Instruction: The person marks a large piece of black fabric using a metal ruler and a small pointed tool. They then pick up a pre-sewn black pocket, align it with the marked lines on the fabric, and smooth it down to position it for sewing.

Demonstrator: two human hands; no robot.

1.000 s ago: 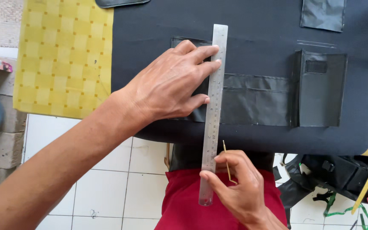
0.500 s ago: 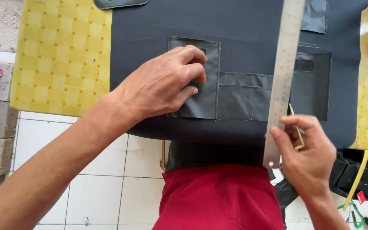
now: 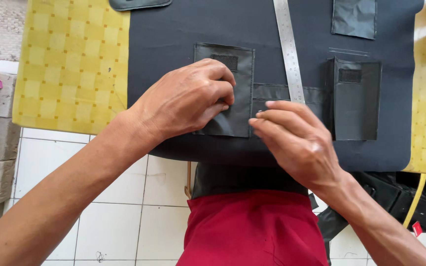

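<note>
1. The black pocket piece (image 3: 232, 88), a flat rectangle with a small hook-and-loop patch near its top, lies on the large black fabric panel (image 3: 173, 39). Its long axis runs away from the person, patch end pointing to the far edge.
2. The left hand (image 3: 186, 101) rests on the pocket piece's left edge, fingers (image 3: 218, 74) curled together and pressing down on it.
3. The right hand (image 3: 297, 140) sits just right of the pocket piece's lower corner. Its fingers (image 3: 272, 116) are drawn together, tips pointing left at that corner; whether they pinch something I cannot tell.
4. A steel ruler (image 3: 288, 49) lies right of the pocket piece, its long axis nearly parallel to it and tilted slightly, the near end hidden behind the right hand.
5. A second black pocket (image 3: 353, 98) lies further right of the pocket piece, beyond the ruler.
6. A yellow checked cutting mat (image 3: 70, 64) covers the surface left of the pocket piece, under the panel.
</note>
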